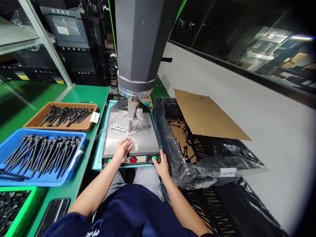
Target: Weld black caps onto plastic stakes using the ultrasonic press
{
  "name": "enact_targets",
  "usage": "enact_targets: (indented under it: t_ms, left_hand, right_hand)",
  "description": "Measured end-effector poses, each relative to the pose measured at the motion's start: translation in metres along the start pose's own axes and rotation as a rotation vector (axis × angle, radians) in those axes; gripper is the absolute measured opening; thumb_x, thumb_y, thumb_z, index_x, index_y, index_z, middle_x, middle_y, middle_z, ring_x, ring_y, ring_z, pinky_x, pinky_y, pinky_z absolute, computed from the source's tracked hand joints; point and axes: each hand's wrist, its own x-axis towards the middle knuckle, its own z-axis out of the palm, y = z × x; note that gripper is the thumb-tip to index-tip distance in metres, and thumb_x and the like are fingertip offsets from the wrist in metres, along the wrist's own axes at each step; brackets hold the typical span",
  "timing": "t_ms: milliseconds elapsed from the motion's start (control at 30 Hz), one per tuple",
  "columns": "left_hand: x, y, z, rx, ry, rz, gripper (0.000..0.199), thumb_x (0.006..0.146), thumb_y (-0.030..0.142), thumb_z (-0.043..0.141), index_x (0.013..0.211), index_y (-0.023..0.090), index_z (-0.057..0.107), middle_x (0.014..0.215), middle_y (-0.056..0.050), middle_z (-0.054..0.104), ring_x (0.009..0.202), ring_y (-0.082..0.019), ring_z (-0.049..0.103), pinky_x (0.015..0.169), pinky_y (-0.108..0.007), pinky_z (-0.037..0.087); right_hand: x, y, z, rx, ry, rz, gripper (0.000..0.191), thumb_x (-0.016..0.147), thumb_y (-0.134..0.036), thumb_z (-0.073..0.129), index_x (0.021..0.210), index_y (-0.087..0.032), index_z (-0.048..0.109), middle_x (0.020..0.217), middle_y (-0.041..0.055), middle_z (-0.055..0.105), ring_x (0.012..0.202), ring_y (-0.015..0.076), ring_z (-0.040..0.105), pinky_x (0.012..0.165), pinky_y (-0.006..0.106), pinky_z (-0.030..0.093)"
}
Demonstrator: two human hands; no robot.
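My left hand [122,150] lies near the front of the metal base plate [111,143], fingers stretched and slightly bent, with nothing visible in it. My right hand [162,163] is at the front right corner of the machine base, its thumb on the right green button [154,158] and its fingers along the side. Beyond my left hand, the press's tapered metal tool [132,108] reaches down to a small fixture [132,131] with clear plastic film [118,119] around it. A red button [133,160] sits between my hands. Part of the left green button [109,160] shows beside my left wrist.
On the left, a brown tray [29,123] and a blue tray [55,182] hold many black stemmed parts. A green bin [27,204] and a phone-like dark slab [54,214] lie nearer. On the right stands a plastic-lined box [170,144] with black parts and a cardboard sheet [209,115].
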Motion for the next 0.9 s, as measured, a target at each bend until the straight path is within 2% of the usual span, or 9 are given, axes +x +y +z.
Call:
enact_targets:
  t_ms: [67, 133, 333, 500, 600, 667, 800, 833, 900]
  left_hand:
    - [0.016, 0.002, 0.013, -0.201, 0.049, -0.119, 0.012, 0.083, 0.005, 0.062, 0.093, 0.011, 0.062, 0.100, -0.015, 0.070, 0.088, -0.020, 0.071, 0.076, -0.030, 0.060]
    - [0.027, 0.004, 0.019, -0.295, 0.078, -0.164, 0.010, 0.088, 0.005, 0.053, 0.093, 0.010, 0.060, 0.091, -0.013, 0.070, 0.080, -0.016, 0.071, 0.068, -0.024, 0.060]
    - [0.031, 0.008, 0.018, -0.388, 0.042, -0.156, 0.009, 0.092, 0.010, 0.051, 0.088, 0.015, 0.057, 0.075, -0.003, 0.066, 0.058, -0.008, 0.063, 0.052, -0.016, 0.054]
    - [0.033, 0.014, 0.018, -0.452, -0.043, -0.133, 0.019, 0.094, 0.017, 0.050, 0.077, 0.017, 0.056, 0.058, 0.003, 0.051, 0.048, -0.006, 0.051, 0.045, -0.014, 0.046]
    - [0.030, 0.018, 0.010, -0.453, -0.058, -0.119, 0.025, 0.095, 0.018, 0.049, 0.070, 0.017, 0.052, 0.058, 0.003, 0.049, 0.046, -0.005, 0.048, 0.044, -0.014, 0.044]
    - [0.025, 0.022, 0.001, -0.448, -0.048, -0.102, 0.024, 0.094, 0.018, 0.050, 0.071, 0.017, 0.052, 0.064, 0.001, 0.054, 0.052, -0.006, 0.054, 0.048, -0.015, 0.047]
    - [0.012, 0.037, -0.010, -0.439, 0.004, -0.021, 0.016, 0.093, 0.016, 0.051, 0.078, 0.016, 0.058, 0.077, -0.004, 0.064, 0.075, -0.011, 0.066, 0.068, -0.021, 0.056]
    - [0.008, 0.042, -0.010, -0.438, 0.011, 0.007, 0.015, 0.092, 0.016, 0.052, 0.079, 0.016, 0.059, 0.079, -0.005, 0.065, 0.079, -0.012, 0.067, 0.072, -0.022, 0.056]
    - [0.000, 0.052, -0.005, -0.440, 0.003, 0.049, 0.015, 0.091, 0.015, 0.052, 0.078, 0.016, 0.059, 0.081, -0.006, 0.066, 0.084, -0.014, 0.068, 0.075, -0.024, 0.057]
  right_hand:
    - [0.000, 0.001, 0.001, 0.003, 0.008, 0.000, 0.073, 0.087, -0.046, 0.055, 0.151, -0.023, 0.029, 0.148, 0.0144, 0.041, 0.135, 0.0298, 0.044, 0.109, 0.046, 0.040]
    - [0.000, 0.002, 0.002, 0.005, 0.020, -0.005, 0.073, 0.087, -0.045, 0.055, 0.151, -0.023, 0.030, 0.148, 0.0142, 0.042, 0.136, 0.0298, 0.044, 0.108, 0.046, 0.040]
    - [0.000, 0.000, 0.003, 0.023, 0.036, 0.001, 0.070, 0.087, -0.044, 0.055, 0.150, -0.025, 0.032, 0.147, 0.0137, 0.043, 0.135, 0.0301, 0.045, 0.107, 0.047, 0.041]
    - [0.001, 0.002, 0.003, 0.046, 0.040, 0.001, 0.071, 0.086, -0.046, 0.055, 0.149, -0.020, 0.034, 0.146, 0.0158, 0.044, 0.135, 0.0311, 0.045, 0.108, 0.048, 0.040]
    - [0.002, 0.005, -0.001, 0.075, 0.024, -0.014, 0.068, 0.086, -0.044, 0.056, 0.147, -0.022, 0.037, 0.145, 0.0139, 0.047, 0.134, 0.0297, 0.047, 0.108, 0.047, 0.041]
    - [0.001, 0.003, -0.005, 0.088, 0.040, -0.021, 0.065, 0.085, -0.044, 0.056, 0.144, -0.021, 0.041, 0.141, 0.0139, 0.051, 0.130, 0.0296, 0.050, 0.106, 0.047, 0.043]
    - [-0.004, -0.028, -0.003, 0.087, 0.260, -0.063, 0.048, 0.089, -0.040, 0.052, 0.130, -0.016, 0.056, 0.128, 0.0175, 0.059, 0.122, 0.0309, 0.055, 0.104, 0.050, 0.045]
    - [-0.004, -0.041, 0.002, 0.115, 0.271, -0.107, 0.042, 0.090, -0.038, 0.051, 0.126, -0.017, 0.059, 0.125, 0.0167, 0.061, 0.120, 0.0297, 0.057, 0.103, 0.049, 0.045]
    - [0.002, -0.073, 0.017, 0.240, 0.145, -0.207, 0.034, 0.091, -0.032, 0.049, 0.119, -0.020, 0.063, 0.113, 0.0128, 0.067, 0.107, 0.0256, 0.064, 0.097, 0.043, 0.051]
